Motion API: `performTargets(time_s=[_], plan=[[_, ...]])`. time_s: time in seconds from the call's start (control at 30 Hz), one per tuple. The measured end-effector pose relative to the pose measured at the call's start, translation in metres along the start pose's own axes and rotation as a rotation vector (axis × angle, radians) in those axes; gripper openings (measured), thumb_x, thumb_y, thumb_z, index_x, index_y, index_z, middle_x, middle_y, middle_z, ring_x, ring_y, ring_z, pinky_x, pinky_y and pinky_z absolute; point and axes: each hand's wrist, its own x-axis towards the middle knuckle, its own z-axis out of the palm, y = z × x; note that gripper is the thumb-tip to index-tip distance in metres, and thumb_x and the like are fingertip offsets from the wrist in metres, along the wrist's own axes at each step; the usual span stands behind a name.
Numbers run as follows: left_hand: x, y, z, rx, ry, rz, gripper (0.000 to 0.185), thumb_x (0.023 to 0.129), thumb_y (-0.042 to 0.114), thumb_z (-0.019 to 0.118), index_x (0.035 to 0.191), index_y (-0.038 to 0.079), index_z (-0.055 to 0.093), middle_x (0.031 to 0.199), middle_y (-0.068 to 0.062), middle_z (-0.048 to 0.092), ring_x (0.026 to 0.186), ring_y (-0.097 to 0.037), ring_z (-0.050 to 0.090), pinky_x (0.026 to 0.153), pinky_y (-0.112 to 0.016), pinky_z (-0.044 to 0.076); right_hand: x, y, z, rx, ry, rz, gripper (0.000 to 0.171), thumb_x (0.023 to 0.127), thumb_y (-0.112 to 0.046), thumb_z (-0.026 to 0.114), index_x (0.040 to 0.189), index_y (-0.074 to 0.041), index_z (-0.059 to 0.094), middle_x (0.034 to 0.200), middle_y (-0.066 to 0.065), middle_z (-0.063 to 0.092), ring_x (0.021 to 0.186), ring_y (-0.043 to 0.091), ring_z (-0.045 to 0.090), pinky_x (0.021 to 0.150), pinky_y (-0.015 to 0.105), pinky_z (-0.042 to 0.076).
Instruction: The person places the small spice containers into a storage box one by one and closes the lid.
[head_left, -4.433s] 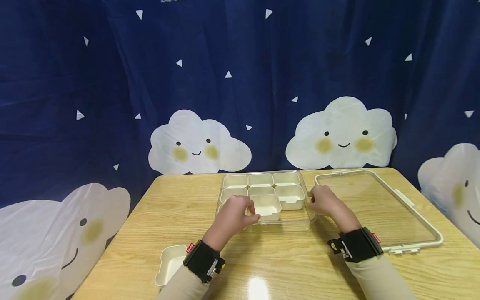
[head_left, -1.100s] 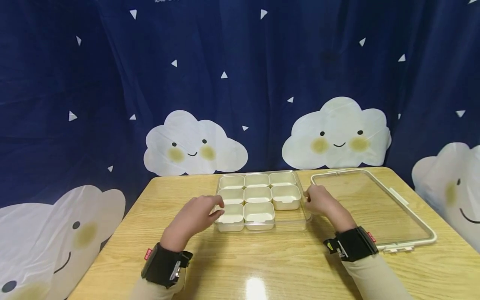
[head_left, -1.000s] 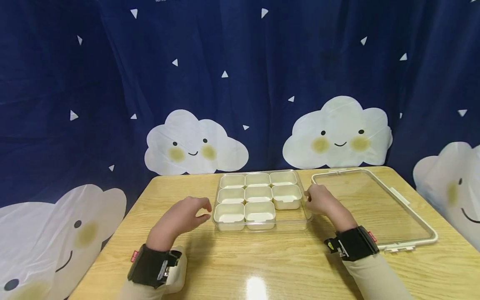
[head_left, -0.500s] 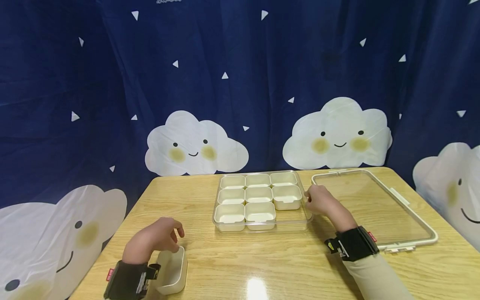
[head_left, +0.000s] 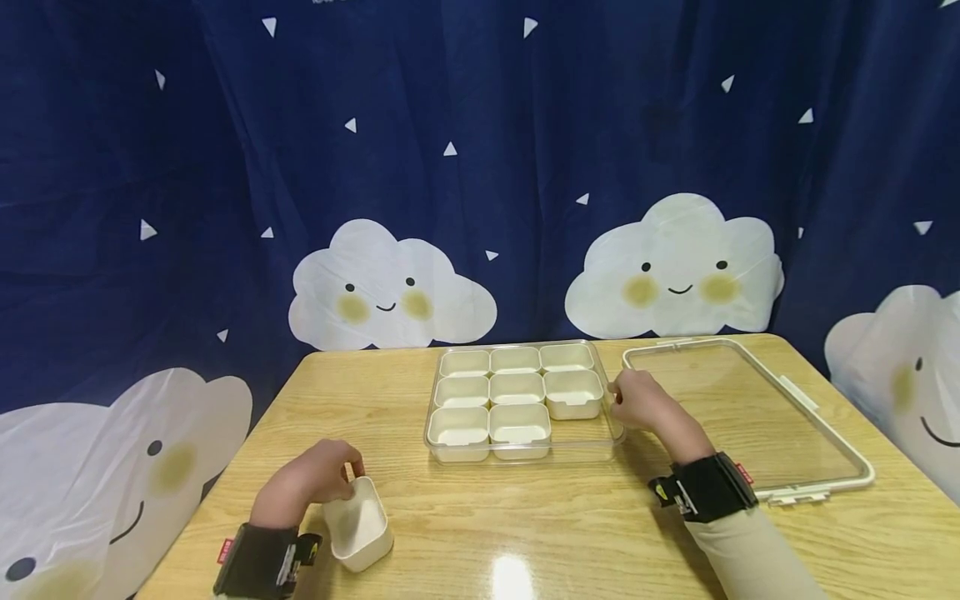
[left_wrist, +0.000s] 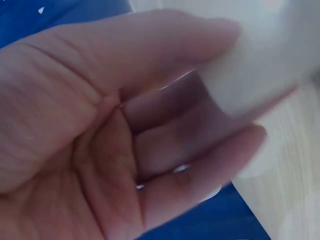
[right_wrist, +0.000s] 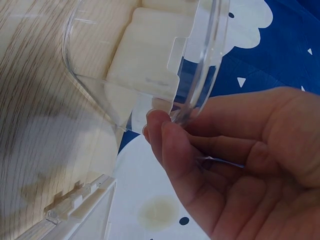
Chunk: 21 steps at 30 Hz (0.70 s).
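My left hand (head_left: 318, 473) pinches the back end of a small cream plastic container (head_left: 360, 527) at the table's front left. In the left wrist view the container (left_wrist: 265, 55) is blurred, caught between thumb and fingers. The container tilts a little toward the front. A large clear plastic box (head_left: 583, 431) stands in the middle, holding several matching cream containers (head_left: 519, 427) in rows; its front right slot is bare. At the box's right side, my right hand (head_left: 643, 402) grips the clear wall. The right wrist view shows its fingertips (right_wrist: 177, 142) right at the rim.
A clear lid (head_left: 750, 417) with a white frame and side clips lies flat on the wooden table (head_left: 465, 533), to the right of the box. Behind the table hangs a dark blue curtain (head_left: 525, 150) printed with smiling clouds.
My left hand has left the box, moved down to the front left and taken hold of the loose container, now shifted slightly right and tilted. My right hand has stayed on the box.
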Motion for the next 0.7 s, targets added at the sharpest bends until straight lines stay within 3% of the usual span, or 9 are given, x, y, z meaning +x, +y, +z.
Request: performTargets(time_s=[0.07, 0.13, 0.3, 0.37, 0.5, 0.7], plan=[[0.003, -0.007, 0.003, 0.012, 0.034, 0.064, 0.023, 0.071, -0.011, 0.070, 0.091, 0.001, 0.066, 0.075, -0.006, 0.062, 0.063, -0.014, 0.056, 0.057, -0.029, 0.047, 0.000, 0.000, 0.000, -0.002, -0.001, 0.003, 0.044, 0.071, 0.012, 0.053, 0.060, -0.019, 0.024, 0.060, -0.009, 0.012, 0.057, 0.010, 0.013, 0.054, 0.026, 0.020], [0.006, -0.009, 0.004, 0.009, 0.057, 0.076, 0.030, 0.073, -0.011, 0.071, 0.100, -0.002, 0.062, 0.075, -0.009, 0.063, 0.065, -0.015, 0.057, 0.058, -0.029, 0.049, 0.000, 0.000, 0.000, -0.004, 0.001, 0.003, 0.044, 0.071, 0.012, 0.053, 0.060, -0.019, 0.024, 0.060, -0.009, 0.012, 0.057, 0.010, 0.013, 0.055, 0.026, 0.021], [0.008, 0.002, 0.006, -0.050, 0.069, 0.002, 0.042, 0.080, -0.009, 0.074, 0.113, 0.005, 0.053, 0.079, -0.012, 0.066, 0.071, -0.021, 0.061, 0.062, -0.035, 0.050, 0.000, 0.000, 0.000, -0.008, 0.005, 0.008, 0.044, 0.072, 0.011, 0.054, 0.058, -0.019, 0.025, 0.059, -0.009, 0.013, 0.056, 0.010, 0.014, 0.054, 0.026, 0.022], [0.011, 0.005, 0.007, -0.073, 0.069, 0.013, 0.042, 0.083, -0.007, 0.073, 0.115, 0.008, 0.051, 0.084, -0.016, 0.069, 0.076, -0.026, 0.065, 0.064, -0.037, 0.051, 0.000, -0.001, 0.000, -0.008, 0.003, 0.016, 0.044, 0.072, 0.011, 0.054, 0.058, -0.019, 0.026, 0.058, -0.009, 0.013, 0.055, 0.010, 0.014, 0.053, 0.025, 0.022], [0.013, 0.008, 0.007, -0.097, 0.088, 0.091, 0.037, 0.088, -0.001, 0.070, 0.117, 0.010, 0.050, 0.100, -0.028, 0.070, 0.095, -0.039, 0.071, 0.073, -0.044, 0.056, -0.001, -0.002, -0.001, -0.001, -0.006, 0.035, 0.044, 0.074, 0.012, 0.053, 0.059, -0.018, 0.025, 0.060, -0.008, 0.012, 0.054, 0.010, 0.015, 0.053, 0.025, 0.022], [0.010, 0.003, 0.004, -0.113, 0.111, 0.251, 0.029, 0.085, 0.000, 0.068, 0.111, 0.010, 0.059, 0.129, -0.031, 0.061, 0.119, -0.050, 0.060, 0.086, -0.053, 0.055, -0.002, -0.003, -0.002, -0.001, -0.006, 0.031, 0.044, 0.073, 0.012, 0.052, 0.060, -0.019, 0.023, 0.061, -0.008, 0.012, 0.056, 0.010, 0.014, 0.054, 0.025, 0.022]])
